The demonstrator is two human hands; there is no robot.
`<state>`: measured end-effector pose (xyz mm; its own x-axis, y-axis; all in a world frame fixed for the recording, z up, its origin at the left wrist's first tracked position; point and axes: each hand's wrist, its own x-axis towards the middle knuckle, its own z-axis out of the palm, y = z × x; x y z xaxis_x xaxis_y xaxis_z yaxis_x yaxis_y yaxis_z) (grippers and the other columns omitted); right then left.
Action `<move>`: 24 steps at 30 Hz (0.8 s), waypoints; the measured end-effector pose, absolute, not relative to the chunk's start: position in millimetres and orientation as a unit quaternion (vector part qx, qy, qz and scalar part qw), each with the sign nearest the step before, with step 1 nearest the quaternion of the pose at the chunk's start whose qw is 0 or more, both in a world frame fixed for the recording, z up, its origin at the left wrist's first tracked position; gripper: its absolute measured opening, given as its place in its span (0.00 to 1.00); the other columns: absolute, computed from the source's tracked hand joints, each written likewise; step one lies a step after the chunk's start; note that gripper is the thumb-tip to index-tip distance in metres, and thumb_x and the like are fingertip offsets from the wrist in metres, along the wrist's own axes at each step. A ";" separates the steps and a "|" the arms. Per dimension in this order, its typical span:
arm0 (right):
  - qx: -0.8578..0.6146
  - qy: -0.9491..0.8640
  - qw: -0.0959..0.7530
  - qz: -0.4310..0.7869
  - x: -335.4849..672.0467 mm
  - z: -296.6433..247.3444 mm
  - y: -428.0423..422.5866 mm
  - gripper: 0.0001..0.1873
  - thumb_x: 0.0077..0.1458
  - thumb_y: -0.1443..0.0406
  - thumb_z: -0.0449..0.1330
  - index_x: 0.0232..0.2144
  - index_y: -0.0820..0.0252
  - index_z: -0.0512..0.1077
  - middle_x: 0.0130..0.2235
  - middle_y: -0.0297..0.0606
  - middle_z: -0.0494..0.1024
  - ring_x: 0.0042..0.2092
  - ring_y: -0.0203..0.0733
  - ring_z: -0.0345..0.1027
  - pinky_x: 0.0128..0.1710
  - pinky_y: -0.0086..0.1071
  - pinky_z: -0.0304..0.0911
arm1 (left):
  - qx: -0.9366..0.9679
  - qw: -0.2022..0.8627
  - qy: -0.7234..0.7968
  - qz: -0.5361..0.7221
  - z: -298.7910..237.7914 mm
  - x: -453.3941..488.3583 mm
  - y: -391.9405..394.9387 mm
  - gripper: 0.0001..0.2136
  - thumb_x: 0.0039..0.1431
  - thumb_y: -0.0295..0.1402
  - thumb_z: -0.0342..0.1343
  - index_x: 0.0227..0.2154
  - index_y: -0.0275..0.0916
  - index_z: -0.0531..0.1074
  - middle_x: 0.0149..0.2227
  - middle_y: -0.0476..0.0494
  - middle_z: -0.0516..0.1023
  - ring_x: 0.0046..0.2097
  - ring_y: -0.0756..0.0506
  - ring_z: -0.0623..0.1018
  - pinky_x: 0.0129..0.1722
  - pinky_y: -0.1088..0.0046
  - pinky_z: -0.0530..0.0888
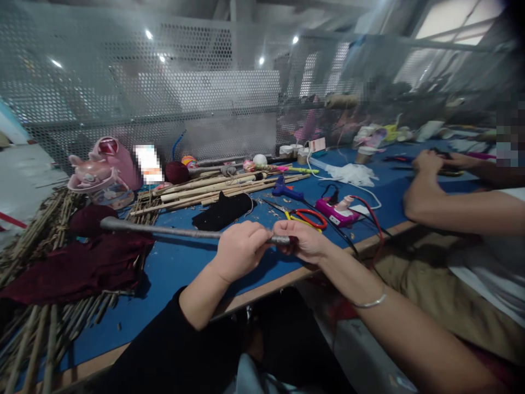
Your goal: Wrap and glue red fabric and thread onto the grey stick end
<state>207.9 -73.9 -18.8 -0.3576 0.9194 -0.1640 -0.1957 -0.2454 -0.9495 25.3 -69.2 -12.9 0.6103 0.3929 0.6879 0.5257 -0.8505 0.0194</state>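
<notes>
My left hand (pixel 241 249) is wrapped round a long grey-wrapped stick (pixel 172 232), which lies nearly level over the blue table. Its far left end carries a dark red fabric-covered ball (pixel 91 220). At the stick's right end, my right hand (pixel 301 241) pinches the tip, where a dark red bit shows under the fingers. Just beyond my hands lie red-and-yellow-handled scissors (pixel 308 218), a blue glue gun (pixel 287 189) and a black cloth (pixel 225 211). Dark red cloth (pixel 82 268) lies over a bundle of sticks on the left.
Bare sticks (pixel 192 192) lie across the table's middle. A purple power strip (pixel 337 212) with cords sits to the right. Pink containers (pixel 109 164) and a lit phone (pixel 148 164) stand at the back left. A co-worker's arm (pixel 426 189) rests at the right.
</notes>
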 end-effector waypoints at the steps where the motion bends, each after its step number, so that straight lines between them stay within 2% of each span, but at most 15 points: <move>1: -0.390 -0.454 0.419 0.683 207.5 -22.6 -74.8 0.17 0.38 0.57 0.66 0.19 0.62 0.63 0.15 0.27 0.64 0.16 0.27 0.55 0.15 0.22 0.49 | -0.899 0.084 -0.264 -0.340 -13.0 26.0 -70.4 0.07 0.58 0.35 0.47 0.30 0.40 0.68 0.32 0.46 0.75 0.34 0.48 0.72 0.32 0.72 0.66; 7: -0.375 -0.476 0.456 0.652 201.8 -38.6 -78.5 0.17 0.39 0.57 0.65 0.18 0.63 0.63 0.16 0.26 0.62 0.17 0.26 0.52 0.17 0.22 0.48 | -0.903 0.070 -0.366 -0.214 -13.0 26.1 -81.2 0.09 0.56 0.39 0.49 0.34 0.38 0.66 0.27 0.46 0.73 0.29 0.46 0.71 0.27 0.71 0.63; 10: -0.359 -0.520 0.459 0.624 201.2 -41.2 -82.3 0.17 0.42 0.58 0.64 0.18 0.63 0.63 0.16 0.25 0.60 0.18 0.26 0.50 0.18 0.23 0.47 | -0.907 0.090 -0.371 -0.178 -14.0 25.0 -90.3 0.10 0.59 0.39 0.45 0.30 0.39 0.66 0.26 0.47 0.72 0.30 0.45 0.71 0.27 0.70 0.60; 13: -0.342 -0.574 0.441 0.599 202.9 -41.5 -87.0 0.16 0.45 0.58 0.62 0.19 0.63 0.63 0.17 0.25 0.59 0.19 0.26 0.49 0.19 0.23 0.46 | -0.901 0.098 -0.385 -0.173 -16.7 24.2 -102.8 0.13 0.60 0.41 0.43 0.28 0.39 0.66 0.27 0.46 0.71 0.31 0.45 0.69 0.30 0.69 0.60; 20: -0.331 -0.677 0.363 0.548 205.3 -38.1 -92.4 0.14 0.48 0.58 0.59 0.20 0.63 0.65 0.18 0.28 0.63 0.21 0.29 0.53 0.21 0.24 0.49 | -0.890 0.067 -0.412 -0.182 -25.5 18.9 -123.1 0.15 0.61 0.42 0.40 0.32 0.39 0.68 0.29 0.45 0.69 0.34 0.45 0.66 0.36 0.65 0.59; 24: -0.333 -0.687 0.367 0.532 205.1 -39.1 -92.0 0.14 0.49 0.59 0.59 0.20 0.63 0.65 0.19 0.28 0.63 0.21 0.29 0.53 0.21 0.24 0.50 | -0.894 0.040 -0.398 -0.200 -25.7 18.0 -124.3 0.17 0.56 0.47 0.45 0.35 0.38 0.68 0.31 0.45 0.69 0.36 0.44 0.66 0.38 0.64 0.59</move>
